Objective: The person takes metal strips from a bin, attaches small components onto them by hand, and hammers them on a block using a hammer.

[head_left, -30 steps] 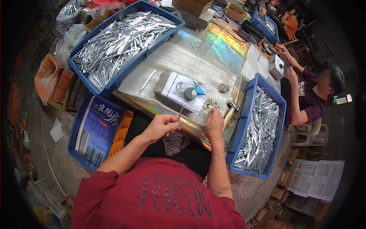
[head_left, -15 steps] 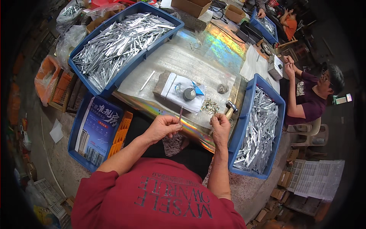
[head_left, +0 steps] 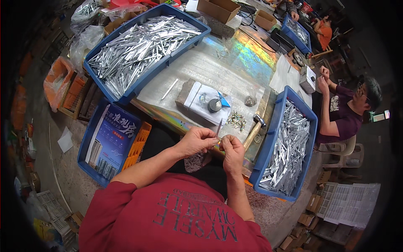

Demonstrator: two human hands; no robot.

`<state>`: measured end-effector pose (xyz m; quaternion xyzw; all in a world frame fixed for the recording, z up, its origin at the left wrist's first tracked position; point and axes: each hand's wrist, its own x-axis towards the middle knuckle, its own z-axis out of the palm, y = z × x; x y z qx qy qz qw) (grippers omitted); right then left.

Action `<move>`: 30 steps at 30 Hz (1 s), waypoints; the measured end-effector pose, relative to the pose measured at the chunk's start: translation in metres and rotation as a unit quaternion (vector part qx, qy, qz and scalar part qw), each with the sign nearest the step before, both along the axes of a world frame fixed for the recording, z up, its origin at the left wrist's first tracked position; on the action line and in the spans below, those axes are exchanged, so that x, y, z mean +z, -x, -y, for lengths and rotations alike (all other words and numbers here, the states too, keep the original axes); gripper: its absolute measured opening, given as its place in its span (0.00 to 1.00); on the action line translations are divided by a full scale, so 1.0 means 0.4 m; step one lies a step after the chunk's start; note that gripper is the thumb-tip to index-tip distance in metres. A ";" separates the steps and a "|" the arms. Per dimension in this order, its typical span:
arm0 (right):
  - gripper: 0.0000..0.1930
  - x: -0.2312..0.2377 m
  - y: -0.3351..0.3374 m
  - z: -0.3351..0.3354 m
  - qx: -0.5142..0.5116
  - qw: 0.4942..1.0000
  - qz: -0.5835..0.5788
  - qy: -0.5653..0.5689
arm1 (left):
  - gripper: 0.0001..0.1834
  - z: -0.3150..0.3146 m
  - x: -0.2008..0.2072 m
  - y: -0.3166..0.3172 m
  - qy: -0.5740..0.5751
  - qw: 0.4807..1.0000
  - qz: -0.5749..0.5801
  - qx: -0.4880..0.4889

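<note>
In front of the table edge, my left hand (head_left: pixel 198 142) pinches a slim metal strip (head_left: pixel 219 125) that stands almost upright. My right hand (head_left: pixel 233 152) meets it, fingertips closed on a tiny yellowish piece too small to name. Just beyond lies a pile of small brass-coloured parts (head_left: pixel 237 121). To its right rests a hammer (head_left: pixel 254 131) with a wooden handle. A stone block (head_left: pixel 183 95) covered with white paper (head_left: pixel 197 101) bears a dark round lump (head_left: pixel 214 106) and a blue scrap (head_left: pixel 223 100). One loose strip (head_left: pixel 169 89) lies left of the block.
Blue bins full of silvery strips stand at the far left (head_left: pixel 133 91) and right (head_left: pixel 257 169). A lower blue crate (head_left: pixel 83 161) holds a printed sheet. A clear bag (head_left: pixel 250 100) sits near the brass pile. A co-worker (head_left: pixel 346 105) sits at right.
My right hand has moved left to meet my left hand, and their fingertips now nearly touch. The whole view has shifted slightly. The strip remains in my left hand.
</note>
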<state>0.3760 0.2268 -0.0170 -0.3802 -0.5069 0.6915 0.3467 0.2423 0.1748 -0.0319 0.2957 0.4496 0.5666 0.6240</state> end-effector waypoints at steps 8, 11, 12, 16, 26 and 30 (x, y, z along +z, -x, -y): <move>0.07 0.000 0.012 0.027 -0.002 0.997 0.043 -0.066 | 0.04 0.010 0.000 0.000 -0.015 0.999 -0.032 0.007; 0.07 0.014 0.009 0.028 0.016 0.994 0.078 -0.079 | 0.04 0.013 0.000 0.003 -0.020 0.999 -0.033 0.004; 0.07 0.017 0.006 0.028 0.027 0.991 0.100 -0.089 | 0.04 0.014 -0.001 0.004 -0.024 0.999 -0.034 0.004; 0.07 0.002 -0.008 0.015 0.069 0.980 0.144 -0.122 | 0.05 0.015 -0.006 0.005 -0.055 0.998 -0.043 0.004; 0.07 -0.016 0.022 0.055 0.035 0.996 -0.026 0.076 | 0.07 0.014 -0.002 0.016 0.005 0.983 0.153 0.101; 0.07 -0.019 0.028 0.060 0.035 0.995 -0.041 0.089 | 0.05 0.017 0.003 0.013 0.014 0.976 0.181 0.121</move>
